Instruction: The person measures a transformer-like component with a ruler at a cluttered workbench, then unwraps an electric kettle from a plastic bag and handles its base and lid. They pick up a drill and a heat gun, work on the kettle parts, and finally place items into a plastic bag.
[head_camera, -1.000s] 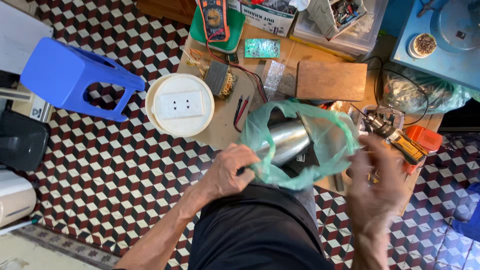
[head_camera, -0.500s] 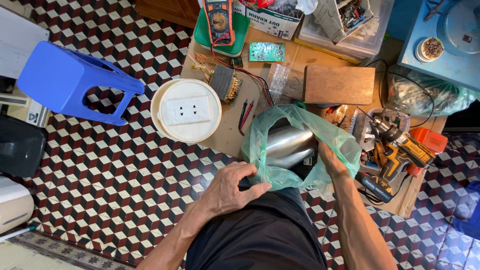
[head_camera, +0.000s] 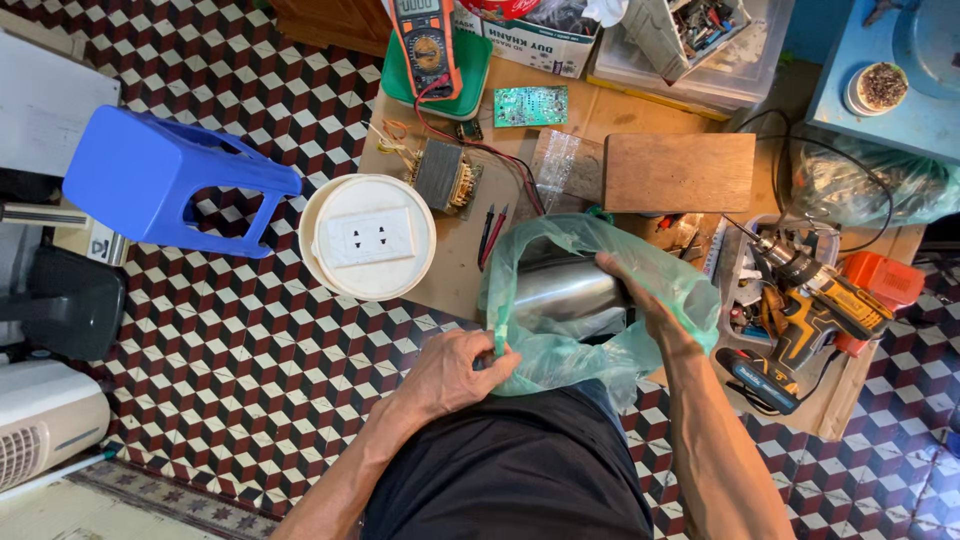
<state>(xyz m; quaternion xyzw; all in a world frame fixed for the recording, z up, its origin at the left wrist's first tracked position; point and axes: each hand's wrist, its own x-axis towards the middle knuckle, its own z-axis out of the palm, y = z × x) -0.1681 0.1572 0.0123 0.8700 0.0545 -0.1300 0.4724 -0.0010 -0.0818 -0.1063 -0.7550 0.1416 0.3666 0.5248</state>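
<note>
A translucent green plastic bag (head_camera: 560, 345) lies in front of my lap with a shiny steel cylinder (head_camera: 560, 290) inside it. My left hand (head_camera: 455, 370) pinches the bag's near left edge. My right hand (head_camera: 640, 295) reaches into the bag's mouth, its fingers on the steel cylinder. Whether it grips the cylinder is hidden by the plastic.
A white round lid with a socket plate (head_camera: 367, 237) lies left of the bag, a blue plastic stool (head_camera: 165, 180) further left. On the cardboard: a transformer (head_camera: 440, 175), multimeter (head_camera: 428, 40), green circuit board (head_camera: 530, 105), wooden block (head_camera: 680, 172). A yellow drill (head_camera: 815, 305) lies to the right.
My right hand came from outside the bag on the right and went into its mouth onto the steel cylinder. My left hand shifted along the bag's near edge.
</note>
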